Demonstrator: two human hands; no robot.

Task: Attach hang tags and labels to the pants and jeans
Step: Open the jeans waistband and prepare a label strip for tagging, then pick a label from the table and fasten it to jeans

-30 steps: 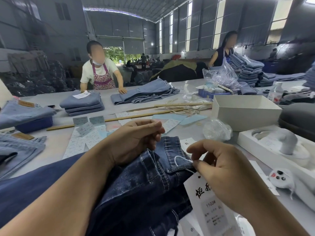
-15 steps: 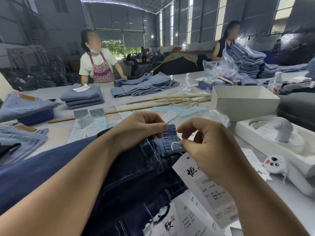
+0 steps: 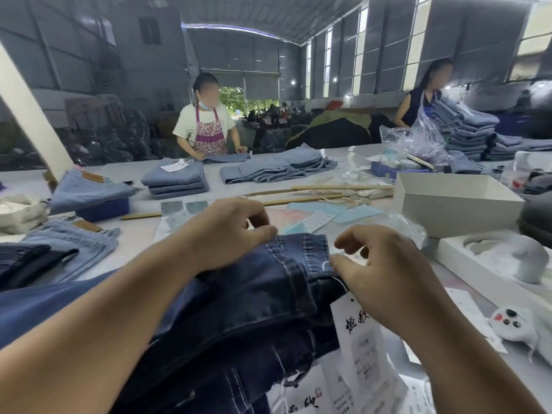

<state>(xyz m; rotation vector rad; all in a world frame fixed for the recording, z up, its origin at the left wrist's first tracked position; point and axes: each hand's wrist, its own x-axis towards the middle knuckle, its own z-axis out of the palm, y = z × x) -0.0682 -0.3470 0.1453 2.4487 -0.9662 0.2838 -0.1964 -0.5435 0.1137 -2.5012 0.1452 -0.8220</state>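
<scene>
Nearest the camera, a white hang tag printed with black characters lay on the dark blue jeans, just under the right hand. That hand hovered over the waistband edge with thumb and forefinger drawn close together at a small white loop of string; whether they actually pinched it could not be told. The left hand lay on the jeans' waistband, thumb pressed flat along the seam and fingers curled above it, holding the denim down. More printed tags showed beneath the jeans at the bench's near edge.

Farther along the grey bench sat loose paper labels, long wooden sticks and an open white box to the right. Beyond these lay folded light blue jeans. At the bench's far side stood a person in a floral apron, hands on another light pair.
</scene>
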